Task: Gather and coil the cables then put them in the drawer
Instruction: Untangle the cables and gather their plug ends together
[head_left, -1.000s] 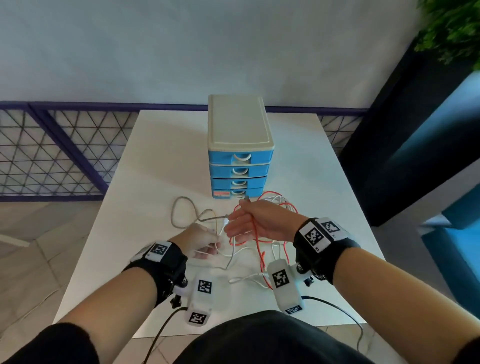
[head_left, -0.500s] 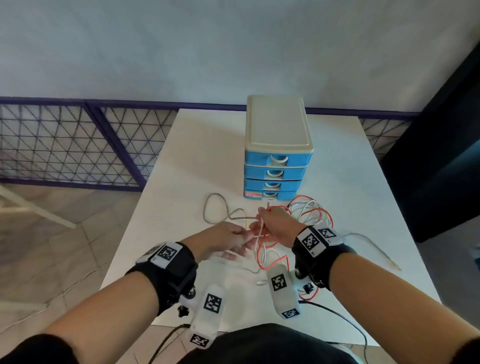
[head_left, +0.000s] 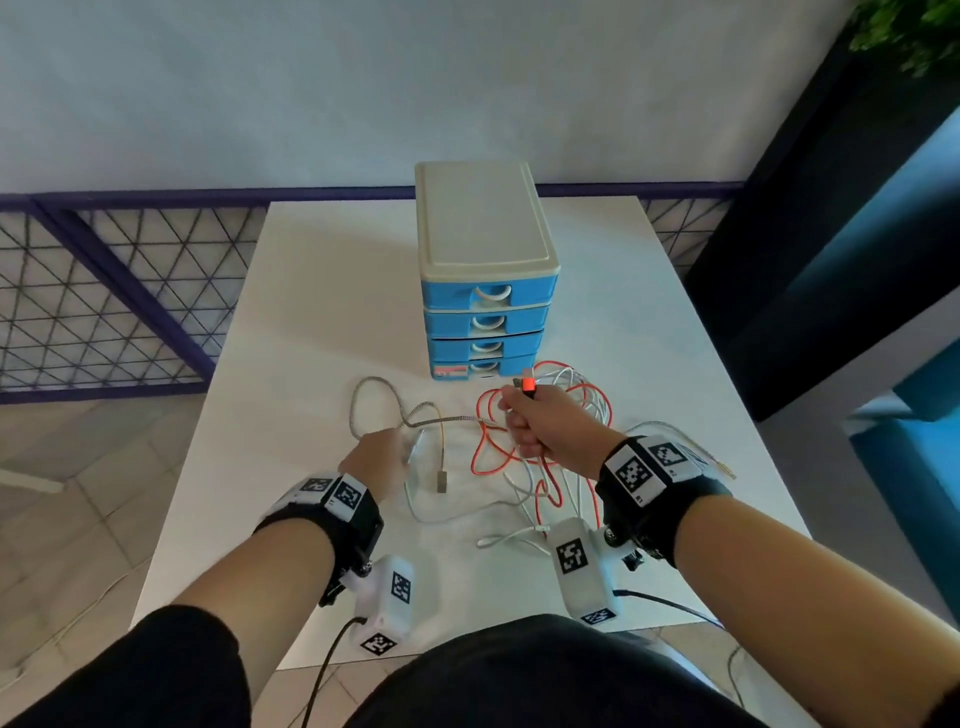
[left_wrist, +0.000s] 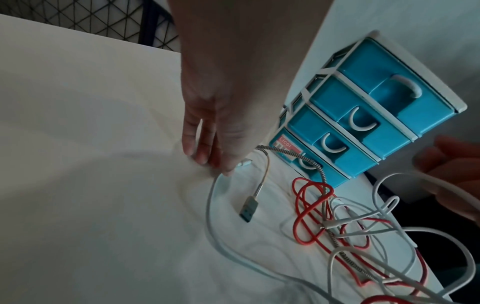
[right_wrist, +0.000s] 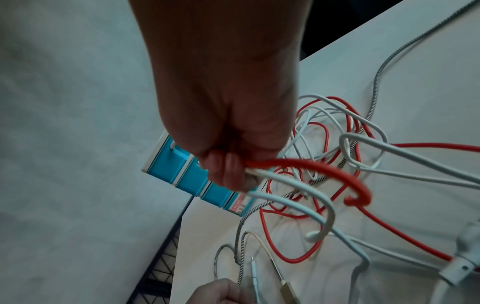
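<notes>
Head view: the right hand (head_left: 550, 426) is fisted around red and white cables (head_left: 540, 467) before the drawer unit (head_left: 485, 291) on the table (head_left: 311, 322).

Left wrist view: the left hand (left_wrist: 215, 123) holds its fingers (left_wrist: 192, 142) straight, touching a white cable (left_wrist: 210, 205).

Right wrist view: fingers (right_wrist: 228, 170) clamp the cables.

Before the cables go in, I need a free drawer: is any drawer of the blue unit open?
No, all shut. The four fronts of the blue drawer unit sit flush with its white frame in both head and left wrist views.
</notes>
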